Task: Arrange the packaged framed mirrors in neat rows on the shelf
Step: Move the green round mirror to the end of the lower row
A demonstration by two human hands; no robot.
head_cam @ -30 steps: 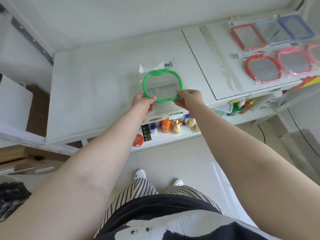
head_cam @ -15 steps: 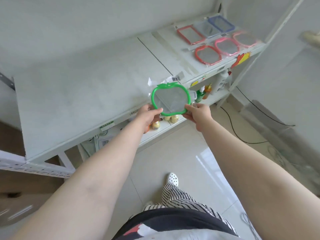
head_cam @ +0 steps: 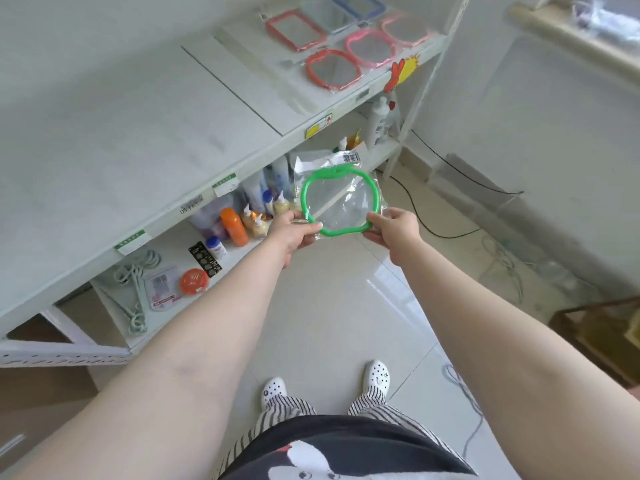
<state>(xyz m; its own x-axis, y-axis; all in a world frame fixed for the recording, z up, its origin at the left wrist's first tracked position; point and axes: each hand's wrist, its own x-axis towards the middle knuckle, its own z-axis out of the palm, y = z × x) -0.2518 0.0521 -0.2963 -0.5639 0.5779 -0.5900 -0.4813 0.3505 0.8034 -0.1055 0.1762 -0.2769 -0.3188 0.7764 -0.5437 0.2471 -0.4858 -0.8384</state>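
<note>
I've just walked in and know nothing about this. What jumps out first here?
A bright green apple-shaped mirror in clear packaging, gripped at its lower edge by the left hand and right hand, out in front of the shelf over the floor. At the far right end of the top shelf, red, pink and blue packaged mirrors lie in two rows. Below, an orange bottle stands among small bottles.

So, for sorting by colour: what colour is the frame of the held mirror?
Green mirror frame, clearest in the head view.
</note>
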